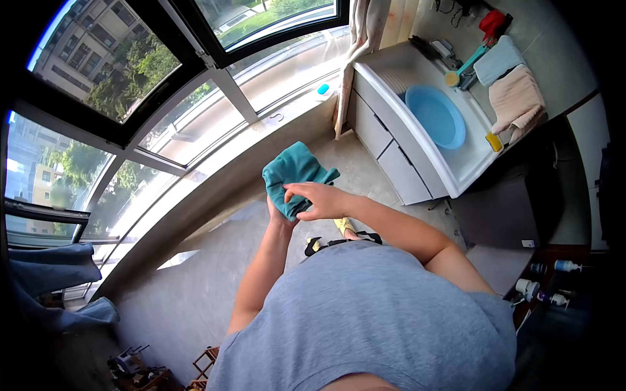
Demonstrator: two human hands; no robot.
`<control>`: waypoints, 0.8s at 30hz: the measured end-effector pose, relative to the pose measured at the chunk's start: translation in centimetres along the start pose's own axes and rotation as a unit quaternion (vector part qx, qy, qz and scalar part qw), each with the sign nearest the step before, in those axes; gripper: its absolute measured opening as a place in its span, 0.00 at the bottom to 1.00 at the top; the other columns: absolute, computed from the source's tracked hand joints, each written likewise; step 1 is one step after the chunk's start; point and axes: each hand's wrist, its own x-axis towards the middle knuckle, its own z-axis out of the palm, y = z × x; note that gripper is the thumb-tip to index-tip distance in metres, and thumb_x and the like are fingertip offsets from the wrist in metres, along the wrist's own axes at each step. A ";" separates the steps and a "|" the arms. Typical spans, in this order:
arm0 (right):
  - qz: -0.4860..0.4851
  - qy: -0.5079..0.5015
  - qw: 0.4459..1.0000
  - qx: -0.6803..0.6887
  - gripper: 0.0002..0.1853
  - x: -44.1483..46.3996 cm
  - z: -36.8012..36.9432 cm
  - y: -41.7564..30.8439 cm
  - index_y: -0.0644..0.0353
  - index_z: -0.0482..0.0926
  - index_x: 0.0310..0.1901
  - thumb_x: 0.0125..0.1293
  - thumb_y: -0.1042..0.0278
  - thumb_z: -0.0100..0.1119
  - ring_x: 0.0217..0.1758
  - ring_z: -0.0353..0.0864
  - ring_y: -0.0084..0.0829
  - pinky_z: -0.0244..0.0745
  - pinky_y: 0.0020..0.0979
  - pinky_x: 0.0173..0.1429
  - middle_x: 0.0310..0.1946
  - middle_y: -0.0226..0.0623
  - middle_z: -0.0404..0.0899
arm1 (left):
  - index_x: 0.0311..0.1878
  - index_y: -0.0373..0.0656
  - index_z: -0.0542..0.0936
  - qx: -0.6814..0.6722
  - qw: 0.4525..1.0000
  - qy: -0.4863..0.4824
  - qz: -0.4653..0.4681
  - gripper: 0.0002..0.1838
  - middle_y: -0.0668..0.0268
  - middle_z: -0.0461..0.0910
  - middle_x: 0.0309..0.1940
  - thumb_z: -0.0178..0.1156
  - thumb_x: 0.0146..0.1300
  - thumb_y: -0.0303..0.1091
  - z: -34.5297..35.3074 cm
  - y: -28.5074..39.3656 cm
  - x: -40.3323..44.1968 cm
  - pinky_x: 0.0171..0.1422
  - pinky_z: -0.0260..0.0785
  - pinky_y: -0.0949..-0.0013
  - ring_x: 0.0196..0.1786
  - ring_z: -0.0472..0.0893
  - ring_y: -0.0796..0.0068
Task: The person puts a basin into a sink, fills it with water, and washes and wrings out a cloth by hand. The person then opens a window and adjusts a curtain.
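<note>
A folded teal cloth [295, 166] is held up in front of my body, above the floor. My left hand [279, 212] supports it from below, with most of its fingers hidden behind the fabric. On the near side, my right hand [321, 199] has its fingers bent against the cloth, gripping its lower right part. One corner of the cloth sticks out to the right past my right hand.
To the right stands a white sink [473, 159] on a cabinet, with a blue basin [435, 117] in it. Towels [515, 98] hang over its back edge. A window ledge [261, 133] with a blue object [323, 89] curves along the left. Jeans [55, 274] hang at far left.
</note>
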 end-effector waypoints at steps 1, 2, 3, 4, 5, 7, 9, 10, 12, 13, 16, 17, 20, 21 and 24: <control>-0.018 0.005 1.000 0.020 0.19 -0.7 0.0 0.2 0.54 0.73 0.52 0.59 0.66 0.64 0.62 0.74 0.42 0.65 0.39 0.68 0.65 0.45 0.72 | 0.69 0.45 0.68 0.017 0.999 -0.022 0.018 0.36 0.58 0.69 0.68 0.39 0.72 0.64 0.2 -0.9 0.9 0.71 0.64 0.48 0.67 0.72 0.55; -0.015 0.063 0.998 0.025 0.20 -1.2 -0.4 1.2 0.57 0.73 0.53 0.61 0.63 0.64 0.57 0.76 0.39 0.70 0.37 0.63 0.55 0.43 0.76 | 0.70 0.44 0.66 -0.024 0.999 -0.027 0.008 0.37 0.59 0.69 0.68 0.40 0.72 0.65 0.5 -1.8 1.9 0.72 0.63 0.49 0.67 0.71 0.55; -0.008 0.072 0.997 0.023 0.20 -2.0 -1.2 2.6 0.57 0.73 0.53 0.61 0.63 0.64 0.57 0.76 0.39 0.70 0.37 0.63 0.55 0.43 0.76 | 0.70 0.44 0.66 -0.022 0.999 -0.031 -0.003 0.37 0.59 0.69 0.68 0.40 0.72 0.65 1.2 -2.4 2.7 0.72 0.63 0.49 0.67 0.71 0.55; 0.089 0.142 0.973 0.159 0.19 -3.0 -2.4 4.1 0.56 0.73 0.54 0.64 0.61 0.62 0.58 0.75 0.35 0.70 0.37 0.63 0.56 0.42 0.75 | 0.71 0.45 0.65 -0.016 0.998 -0.055 0.007 0.38 0.59 0.69 0.68 0.40 0.71 0.65 1.9 -3.0 3.5 0.73 0.63 0.49 0.68 0.70 0.55; 0.180 0.209 0.916 0.291 0.19 -4.3 -3.4 5.5 0.55 0.72 0.56 0.67 0.58 0.60 0.59 0.75 0.32 0.71 0.38 0.62 0.56 0.42 0.75 | 0.72 0.45 0.64 -0.010 0.997 -0.079 0.019 0.38 0.60 0.68 0.69 0.39 0.71 0.65 2.5 -3.6 4.3 0.73 0.62 0.49 0.69 0.70 0.54; 0.258 0.281 0.822 0.422 0.20 -6.8 -5.9 5.9 0.53 0.71 0.59 0.73 0.50 0.53 0.60 0.73 0.27 0.72 0.40 0.61 0.58 0.39 0.74 | 0.75 0.43 0.58 0.072 0.992 -0.104 -0.005 0.41 0.59 0.67 0.70 0.37 0.72 0.66 5.8 -4.5 4.7 0.73 0.62 0.53 0.70 0.68 0.55; 0.285 0.277 0.785 0.476 0.30 -8.5 -7.0 6.3 0.48 0.64 0.67 0.73 0.38 0.47 0.65 0.72 0.31 0.71 0.38 0.64 0.62 0.38 0.72 | 0.76 0.46 0.57 0.325 0.938 -0.115 0.038 0.38 0.58 0.64 0.72 0.38 0.73 0.64 6.2 -6.8 6.4 0.74 0.60 0.54 0.71 0.67 0.56; 0.189 0.275 0.717 0.612 0.34 -9.2 -7.0 7.2 0.48 0.64 0.69 0.71 0.34 0.47 0.65 0.71 0.33 0.70 0.42 0.65 0.64 0.38 0.70 | 0.76 0.46 0.57 0.444 0.881 -0.166 0.019 0.38 0.53 0.59 0.74 0.44 0.72 0.61 6.8 -7.9 7.1 0.77 0.53 0.54 0.74 0.62 0.52; 0.060 0.242 0.599 0.761 0.43 -10.3 -7.4 10.1 0.49 0.60 0.73 0.65 0.27 0.48 0.71 0.66 0.39 0.65 0.48 0.71 0.69 0.40 0.65 | 0.77 0.46 0.55 0.793 0.529 -0.246 0.179 0.43 0.51 0.51 0.77 0.53 0.67 0.61 10.3 -10.4 7.8 0.80 0.40 0.46 0.79 0.51 0.49; 0.037 0.252 0.550 0.796 0.40 -11.2 -7.9 11.3 0.51 0.63 0.72 0.67 0.31 0.49 0.73 0.65 0.42 0.62 0.48 0.74 0.71 0.41 0.64 | 0.77 0.47 0.54 0.881 0.350 -0.255 0.191 0.44 0.52 0.48 0.78 0.56 0.66 0.61 12.1 -11.5 7.7 0.80 0.37 0.43 0.80 0.46 0.50; 0.049 0.316 0.549 0.772 0.34 -13.6 -10.1 15.1 0.52 0.66 0.69 0.68 0.41 0.51 0.68 0.72 0.42 0.66 0.46 0.72 0.65 0.41 0.71 | 0.75 0.52 0.61 0.825 0.469 -0.248 0.194 0.42 0.52 0.50 0.78 0.66 0.61 0.52 14.5 -12.6 9.0 0.79 0.41 0.42 0.79 0.49 0.46; 0.063 0.343 0.558 0.753 0.33 -14.3 -11.4 16.6 0.56 0.69 0.67 0.68 0.42 0.52 0.65 0.74 0.41 0.67 0.45 0.71 0.62 0.41 0.75 | 0.75 0.52 0.61 0.828 0.467 -0.243 0.195 0.42 0.52 0.50 0.78 0.66 0.61 0.52 14.4 -12.2 9.6 0.79 0.41 0.42 0.79 0.49 0.46; 0.140 0.421 0.593 0.672 0.29 -16.3 -17.7 21.0 0.60 0.72 0.63 0.66 0.48 0.54 0.63 0.75 0.40 0.68 0.40 0.69 0.60 0.41 0.76 | 0.71 0.49 0.66 0.832 0.488 -0.162 0.208 0.36 0.52 0.57 0.74 0.68 0.58 0.36 12.3 -9.1 10.6 0.76 0.55 0.49 0.74 0.58 0.45; 0.186 0.484 0.609 0.600 0.28 -16.5 -19.8 22.4 0.61 0.73 0.61 0.66 0.50 0.55 0.63 0.75 0.39 0.68 0.38 0.69 0.59 0.42 0.77 | 0.69 0.48 0.68 0.840 0.485 -0.129 0.207 0.35 0.52 0.59 0.72 0.68 0.57 0.32 10.7 -7.8 10.3 0.74 0.58 0.50 0.72 0.61 0.45; 0.266 0.554 0.760 0.211 0.31 -16.0 -25.8 27.2 0.63 0.67 0.67 0.67 0.54 0.54 0.65 0.73 0.41 0.64 0.36 0.71 0.62 0.46 0.74 | 0.65 0.46 0.70 0.852 0.481 -0.011 0.204 0.30 0.52 0.64 0.68 0.67 0.58 0.32 5.8 -4.2 7.9 0.72 0.60 0.52 0.69 0.65 0.46</control>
